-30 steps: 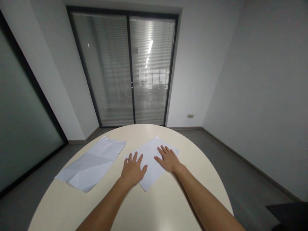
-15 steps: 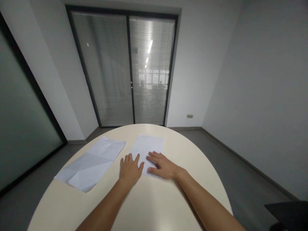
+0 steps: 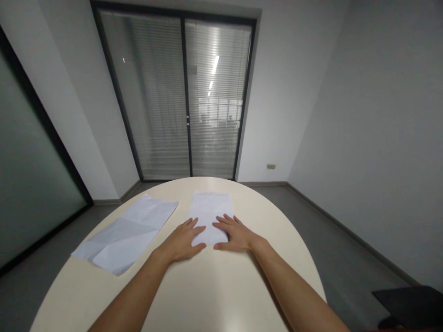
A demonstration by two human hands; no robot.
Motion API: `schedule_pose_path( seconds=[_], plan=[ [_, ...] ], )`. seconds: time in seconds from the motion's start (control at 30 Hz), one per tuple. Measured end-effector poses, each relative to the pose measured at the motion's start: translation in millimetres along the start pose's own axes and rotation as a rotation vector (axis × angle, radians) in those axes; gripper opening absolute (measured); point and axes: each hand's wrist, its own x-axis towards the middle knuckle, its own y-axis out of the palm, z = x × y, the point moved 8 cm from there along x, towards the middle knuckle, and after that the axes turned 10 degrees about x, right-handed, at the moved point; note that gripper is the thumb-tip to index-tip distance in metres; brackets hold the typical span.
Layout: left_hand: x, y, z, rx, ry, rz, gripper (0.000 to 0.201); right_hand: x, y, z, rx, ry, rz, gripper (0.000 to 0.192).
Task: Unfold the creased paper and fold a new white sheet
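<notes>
A white sheet of paper (image 3: 210, 213) lies flat near the middle of the round cream table (image 3: 221, 286), its long axis running straight away from the person toward the glass door (image 3: 183, 97), short edges nearest and farthest. The left hand (image 3: 182, 240) rests flat on the near left corner with fingers spread and nothing gripped; the right hand (image 3: 234, 233) lies flat on the near right corner, likewise open and pressing down. Both hands cover the sheet's near edge, so that edge cannot be made out.

There are two papers in all: the second, a creased sheet (image 3: 126, 233), lies well apart to the left, angled on a diagonal. A dark object (image 3: 408, 305) at the lower right is cut off and unclear.
</notes>
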Motion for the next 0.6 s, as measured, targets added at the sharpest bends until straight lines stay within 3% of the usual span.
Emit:
schedule_pose_path(
  seconds=[0.23, 0.6],
  plan=[
    [-1.3, -3.9, 1.6, -0.092, 0.077, -0.055, 0.056, 1.6, -1.0, -3.4, 0.01, -0.064, -0.027, 0.09],
    [0.0, -2.5, 7.3, -0.153, 0.058, -0.163, 0.043, -5.0, -20.2, -7.3, 0.045, -0.145, -0.089, 0.059]
  ],
)
